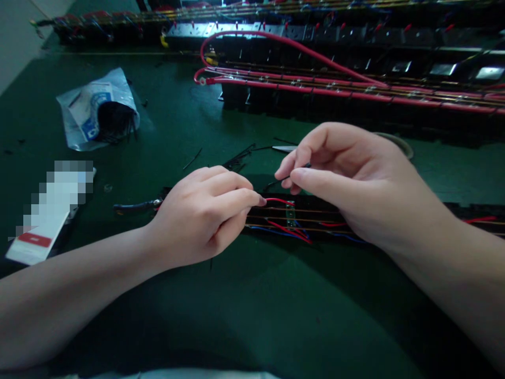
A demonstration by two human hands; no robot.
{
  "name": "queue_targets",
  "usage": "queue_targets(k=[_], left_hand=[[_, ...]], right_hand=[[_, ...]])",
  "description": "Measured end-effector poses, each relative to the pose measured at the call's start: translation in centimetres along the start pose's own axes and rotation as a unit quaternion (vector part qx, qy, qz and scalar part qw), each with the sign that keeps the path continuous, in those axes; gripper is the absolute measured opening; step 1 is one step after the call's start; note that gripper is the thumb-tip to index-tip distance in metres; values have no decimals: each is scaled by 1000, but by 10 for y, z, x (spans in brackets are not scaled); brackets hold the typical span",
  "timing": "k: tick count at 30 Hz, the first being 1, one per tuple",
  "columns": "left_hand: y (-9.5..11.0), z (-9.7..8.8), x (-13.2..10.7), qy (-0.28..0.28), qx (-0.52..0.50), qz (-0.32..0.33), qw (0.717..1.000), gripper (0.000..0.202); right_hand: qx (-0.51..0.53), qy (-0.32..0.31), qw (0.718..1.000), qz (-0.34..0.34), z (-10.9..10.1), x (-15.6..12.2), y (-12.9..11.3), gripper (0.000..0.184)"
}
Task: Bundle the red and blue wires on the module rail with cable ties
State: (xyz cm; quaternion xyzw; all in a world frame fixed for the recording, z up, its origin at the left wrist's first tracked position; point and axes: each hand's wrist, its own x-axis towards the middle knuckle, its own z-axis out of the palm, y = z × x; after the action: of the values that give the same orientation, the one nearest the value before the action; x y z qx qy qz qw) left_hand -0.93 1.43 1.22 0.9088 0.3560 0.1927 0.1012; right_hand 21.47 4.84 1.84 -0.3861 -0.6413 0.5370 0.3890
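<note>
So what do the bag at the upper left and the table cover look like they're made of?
The bag looks like thin glossy plastic film: it is crinkled, catches highlights, and the dark strands inside partly show at its mouth. The table cover seems a matte green mat, perhaps rubber or vinyl: smooth, with only a soft sheen. Neither is certain from this view.

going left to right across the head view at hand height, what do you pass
white card → left hand pinching a red wire → right hand holding a thin black tie → black strip with wires
</note>
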Motion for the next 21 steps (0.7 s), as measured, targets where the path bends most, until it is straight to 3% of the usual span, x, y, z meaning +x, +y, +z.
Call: queue_targets(k=[4, 11, 21], left_hand=[[0, 0, 0, 4, -5, -7, 1000, 19], [0, 0, 1, 5, -6, -5, 1000, 19], [0, -1, 0, -1, 3, -3, 1000, 19]], right_hand=[[80, 10, 997, -7, -1, 0, -2, 14], [126, 42, 991, 4, -1, 2, -3, 13], [-40, -13, 998, -51, 1, -6, -5, 14]])
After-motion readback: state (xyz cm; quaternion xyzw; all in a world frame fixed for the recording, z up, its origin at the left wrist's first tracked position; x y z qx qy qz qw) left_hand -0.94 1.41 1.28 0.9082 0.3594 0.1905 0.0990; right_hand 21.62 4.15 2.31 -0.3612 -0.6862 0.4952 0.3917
